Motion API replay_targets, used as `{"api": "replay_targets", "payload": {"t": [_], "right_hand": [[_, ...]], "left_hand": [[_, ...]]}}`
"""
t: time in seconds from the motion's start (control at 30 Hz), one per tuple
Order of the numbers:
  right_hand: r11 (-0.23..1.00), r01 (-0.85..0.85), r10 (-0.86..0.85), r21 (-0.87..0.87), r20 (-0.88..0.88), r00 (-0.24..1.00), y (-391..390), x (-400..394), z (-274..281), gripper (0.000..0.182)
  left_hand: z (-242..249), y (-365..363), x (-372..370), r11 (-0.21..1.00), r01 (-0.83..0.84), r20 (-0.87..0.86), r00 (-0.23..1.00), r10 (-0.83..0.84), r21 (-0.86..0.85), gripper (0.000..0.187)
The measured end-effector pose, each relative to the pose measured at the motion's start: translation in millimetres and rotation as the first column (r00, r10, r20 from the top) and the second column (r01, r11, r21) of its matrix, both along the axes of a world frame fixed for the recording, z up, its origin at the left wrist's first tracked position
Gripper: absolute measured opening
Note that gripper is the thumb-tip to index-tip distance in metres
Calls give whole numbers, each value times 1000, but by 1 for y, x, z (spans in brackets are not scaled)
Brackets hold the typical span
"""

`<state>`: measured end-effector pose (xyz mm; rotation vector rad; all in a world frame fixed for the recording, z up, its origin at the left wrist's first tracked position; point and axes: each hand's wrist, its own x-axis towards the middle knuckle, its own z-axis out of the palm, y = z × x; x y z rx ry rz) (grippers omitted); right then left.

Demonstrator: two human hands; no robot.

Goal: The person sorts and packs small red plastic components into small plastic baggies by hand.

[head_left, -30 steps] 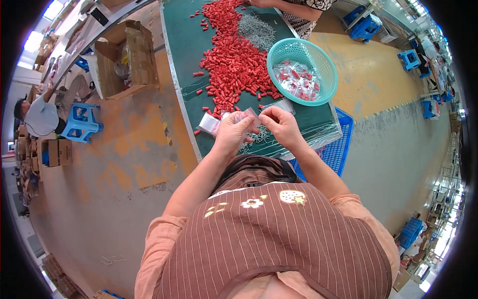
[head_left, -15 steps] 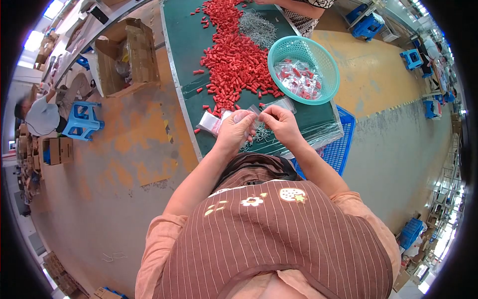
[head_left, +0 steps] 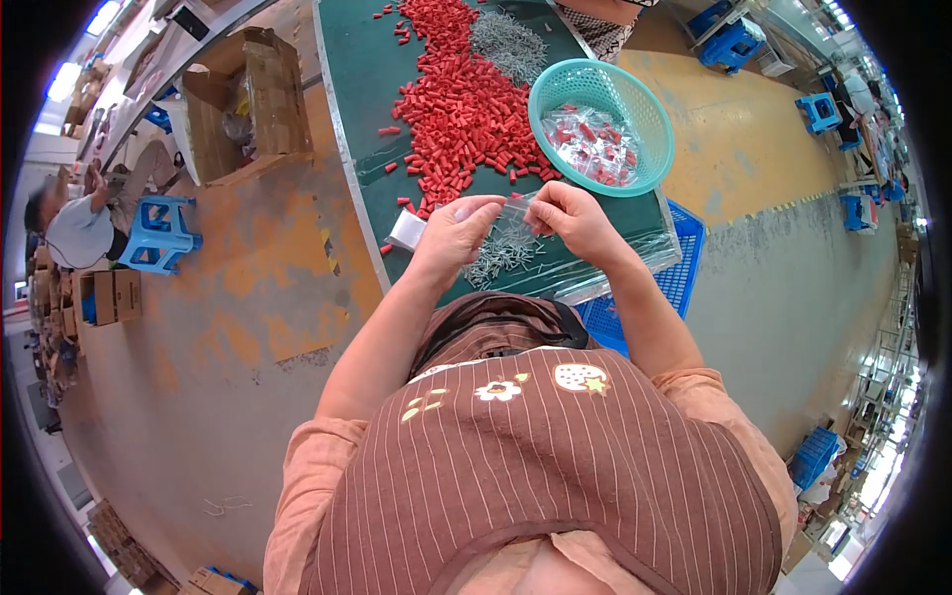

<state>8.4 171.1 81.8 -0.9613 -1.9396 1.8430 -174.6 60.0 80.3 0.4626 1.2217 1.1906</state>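
Between my two hands is a small clear plastic bag (head_left: 515, 210). My left hand (head_left: 458, 234) pinches its left side with thumb and forefinger. At its right edge, my right hand (head_left: 575, 222) is closed on it with curled fingers. Whether anything is inside the bag is too small to tell. Just below lie loose grey screws (head_left: 501, 260) on the green tabletop. A white packet (head_left: 406, 229) rests beside my left hand. Beyond my hands spreads a heap of red plastic plugs (head_left: 461, 109), with another pile of grey screws (head_left: 509, 48) behind.
A turquoise basket (head_left: 658, 169) holding filled clear bags stands on the green table (head_left: 357, 99) at right. Under the table's right edge is a blue crate (head_left: 684, 260). An open cardboard box (head_left: 278, 99) stands left. Another person's arm (head_left: 600, 10) shows at the far end.
My hands have moved slightly apart, with the bag now visible stretched between them. My right hand has shifted right and up. The view has tilted slightly.
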Motion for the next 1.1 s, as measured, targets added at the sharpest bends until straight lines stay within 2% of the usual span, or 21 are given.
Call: {"api": "replay_targets", "payload": {"t": [0.1, 0.23, 0.33, 0.43, 0.53, 0.63, 0.73, 0.83, 0.87, 0.93, 1.03, 1.1], "right_hand": [[999, -46, 46, -3, -24, 999, -1, -2, -1, 14], [999, 41, -42, -10, -96, 995, -8, -7, -1, 16], [993, 19, -33, -115, -122, 992, -15, -6, -7, 21], [967, 75, -121, -245, -178, 977, -18, -8, -13, 21], [947, 130, -193, -295, -195, 962, -20, -11, -10, 21], [903, 187, -260, -386, -146, 954, -23, -14, 3, 18], [956, 81, -140, -282, -194, 971, -19, -11, -11, 18], [985, 49, -73, -165, -146, 987, -13, -9, -11, 19], [992, 26, -40, -121, -114, 993, -11, -8, -9, 19], [999, -25, 24, -37, -47, 999, -8, -7, -2, 19], [994, -113, 113, 1, 11, 994, -4, -7, 5, 19], [984, -173, 172, 32, 42, 984, 0, -7, 9, 12]], "left_hand": [[-2, 5, 11, 999, 37, -270, 962, -34, 6, 20], [2, 2, 12, 995, -98, -127, 987, 101, 25, 12], [-4, -1, 14, 988, -149, -11, 989, 149, 52, 11], [0, -3, 19, 984, -159, -16, 987, 160, 76, 10], [-9, -3, 19, 972, -216, 43, 976, 213, 89, 12], [-10, -3, 16, 971, -229, 115, 969, 220, 73, 13], [-7, -4, 18, 985, -164, 46, 986, 161, 58, 16], [5, -3, 12, 995, -91, -31, 995, 92, 30, 17], [7, -3, 9, 997, -47, -122, 991, 54, 62, 16], [9, -1, 3, 993, 48, -304, 953, -13, 110, 16], [15, 2, -3, 984, 169, -446, 885, -129, 52, 13], [23, 3, -5, 971, 238, -550, 813, -194, 10, 13]]}}
